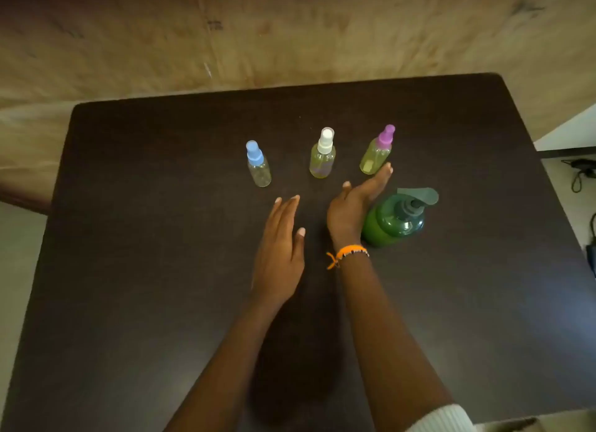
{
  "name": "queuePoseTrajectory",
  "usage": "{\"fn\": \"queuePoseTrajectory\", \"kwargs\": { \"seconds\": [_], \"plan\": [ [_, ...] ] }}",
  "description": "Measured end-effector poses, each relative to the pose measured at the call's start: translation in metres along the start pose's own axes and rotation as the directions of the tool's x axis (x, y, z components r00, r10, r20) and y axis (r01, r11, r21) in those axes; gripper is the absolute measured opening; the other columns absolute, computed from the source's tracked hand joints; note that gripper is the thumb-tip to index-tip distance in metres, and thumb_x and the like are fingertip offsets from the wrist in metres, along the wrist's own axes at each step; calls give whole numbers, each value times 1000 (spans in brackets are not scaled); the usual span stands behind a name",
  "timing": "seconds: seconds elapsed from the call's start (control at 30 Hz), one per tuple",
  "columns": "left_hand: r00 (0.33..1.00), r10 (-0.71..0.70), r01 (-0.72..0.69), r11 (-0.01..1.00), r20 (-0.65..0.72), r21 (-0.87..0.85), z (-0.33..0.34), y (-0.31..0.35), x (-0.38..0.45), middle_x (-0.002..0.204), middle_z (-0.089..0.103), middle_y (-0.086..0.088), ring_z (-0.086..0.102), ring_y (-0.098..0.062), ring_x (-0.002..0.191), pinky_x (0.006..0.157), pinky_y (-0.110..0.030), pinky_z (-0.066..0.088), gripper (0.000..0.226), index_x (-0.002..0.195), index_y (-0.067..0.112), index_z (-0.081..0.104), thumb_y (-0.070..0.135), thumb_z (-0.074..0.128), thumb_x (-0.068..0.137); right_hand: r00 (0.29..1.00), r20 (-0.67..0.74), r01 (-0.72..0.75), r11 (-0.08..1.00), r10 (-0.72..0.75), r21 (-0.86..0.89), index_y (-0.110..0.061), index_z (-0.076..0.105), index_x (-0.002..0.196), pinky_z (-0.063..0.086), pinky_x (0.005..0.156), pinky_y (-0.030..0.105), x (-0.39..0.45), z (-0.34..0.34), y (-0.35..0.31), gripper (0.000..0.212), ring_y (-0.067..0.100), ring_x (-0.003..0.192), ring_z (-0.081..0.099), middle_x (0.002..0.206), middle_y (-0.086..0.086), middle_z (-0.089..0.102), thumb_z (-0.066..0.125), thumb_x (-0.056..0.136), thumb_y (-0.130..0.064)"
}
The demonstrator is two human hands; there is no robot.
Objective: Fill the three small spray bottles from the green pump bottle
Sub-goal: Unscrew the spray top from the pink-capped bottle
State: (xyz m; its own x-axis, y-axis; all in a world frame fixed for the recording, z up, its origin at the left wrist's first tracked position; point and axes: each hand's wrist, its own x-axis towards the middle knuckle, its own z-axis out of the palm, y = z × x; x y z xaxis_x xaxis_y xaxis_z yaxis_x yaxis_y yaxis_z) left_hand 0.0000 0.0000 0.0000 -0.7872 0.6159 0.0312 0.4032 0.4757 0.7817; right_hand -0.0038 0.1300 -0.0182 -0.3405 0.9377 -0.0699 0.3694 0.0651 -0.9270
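Note:
Three small spray bottles stand in a row on the dark table (129, 270): a blue-capped bottle (259, 168) that looks clear, a white-capped bottle (322, 157) with yellowish liquid, and a purple-capped bottle (375, 152) with yellow-green liquid. The green pump bottle (395, 220) stands at the right, nearer me. My right hand (353, 207) is open, fingers straight, just left of the pump bottle, with its fingertips near the purple-capped bottle's base. Held flat above the table below the blue-capped and white-capped bottles, my left hand (280, 247) is open. Neither hand holds anything.
The table's far edge lies beyond the bottles, with a tan floor behind it. A white surface (567, 131) with dark cables (582, 173) sits off the table's right edge. An orange bracelet (350, 252) circles my right wrist.

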Motion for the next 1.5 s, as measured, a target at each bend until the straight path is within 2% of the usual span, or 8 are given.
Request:
{"fn": "queuePoseTrajectory", "kwargs": {
  "seconds": [0.23, 0.37, 0.53, 0.7, 0.93, 1.07, 1.27, 1.5],
  "plan": [
    [998, -12, 8, 998, -56, -64, 5, -13, 1, 151, 35, -1, 13, 1, 140, 106, 0, 8, 47, 144, 18, 35, 13, 41, 97, 952, -305, 42, 989, 3, 141, 5, 25, 142, 20, 107, 15, 42, 22, -13, 68, 31, 138, 30, 146, 21, 31, 51, 80, 14],
    [996, -22, 10, 991, -88, -135, 3, -17, 6, 142, 45, 5, 32, -4, 136, 103, -1, 19, 43, 140, 18, 41, 12, 42, 97, 941, -333, 102, 986, -54, 128, 9, 35, 133, 25, 95, 5, 37, 28, -8, 57, 35, 124, 42, 131, 24, 40, 47, 78, 17],
    [990, -5, -34, 961, -140, -273, 3, -20, 11, 121, 57, 6, 52, 5, 112, 93, -4, 35, 38, 130, 12, 53, 8, 44, 93, 979, -189, 105, 984, -77, 141, 6, 28, 136, 24, 99, 2, -21, 12, 4, 54, 24, 122, 41, 132, 18, 38, 43, 85, 12],
    [997, 16, -46, 906, -73, -420, 5, -27, 9, 116, 64, 3, 59, 1, 108, 89, -10, 43, 30, 120, 13, 61, 8, 50, 93, 983, 76, 142, 958, -166, 250, -6, 36, 131, 44, 100, 44, -81, -8, 23, 47, 25, 113, 54, 123, 15, 52, 49, 87, -5],
    [999, -9, -21, 767, -44, -641, 11, -35, -5, 113, 66, -2, 63, -9, 104, 85, -18, 48, 36, 124, 14, 56, 7, 59, 89, 911, 297, 196, 935, -285, 296, -12, 45, 118, 51, 84, 19, -89, -22, 34, 38, 5, 97, 62, 110, -3, 60, 59, 85, 2],
    [995, -30, -43, 718, -92, -694, 16, -42, -15, 107, 68, 3, 65, -9, 100, 78, -18, 51, 35, 120, 14, 57, 3, 63, 86, 838, 408, 267, 924, -364, 275, -16, 45, 104, 55, 78, 24, -82, -32, 41, 37, 7, 89, 65, 99, -6, 61, 68, 79, -1],
    [975, 58, -178, 780, -214, -600, 16, -44, -21, 111, 67, -4, 66, -14, 101, 80, -25, 55, 38, 116, 14, 61, 14, 73, 79, 759, 466, 332, 886, -455, 324, -27, 43, 94, 57, 79, 43, -79, -35, 43, 37, 27, 94, 67, 102, 10, 64, 67, 71, -10],
    [939, 143, -278, 851, -312, -446, 14, -42, -26, 99, 64, 1, 66, -7, 89, 77, -25, 55, 39, 108, 21, 65, 16, 79, 72, 803, 355, 224, 794, -480, 565, -8, 56, 104, 50, 81, 20, -85, -47, 34, 24, 13, 93, 59, 99, 6, 63, 60, 80, -6]
  ]
}}
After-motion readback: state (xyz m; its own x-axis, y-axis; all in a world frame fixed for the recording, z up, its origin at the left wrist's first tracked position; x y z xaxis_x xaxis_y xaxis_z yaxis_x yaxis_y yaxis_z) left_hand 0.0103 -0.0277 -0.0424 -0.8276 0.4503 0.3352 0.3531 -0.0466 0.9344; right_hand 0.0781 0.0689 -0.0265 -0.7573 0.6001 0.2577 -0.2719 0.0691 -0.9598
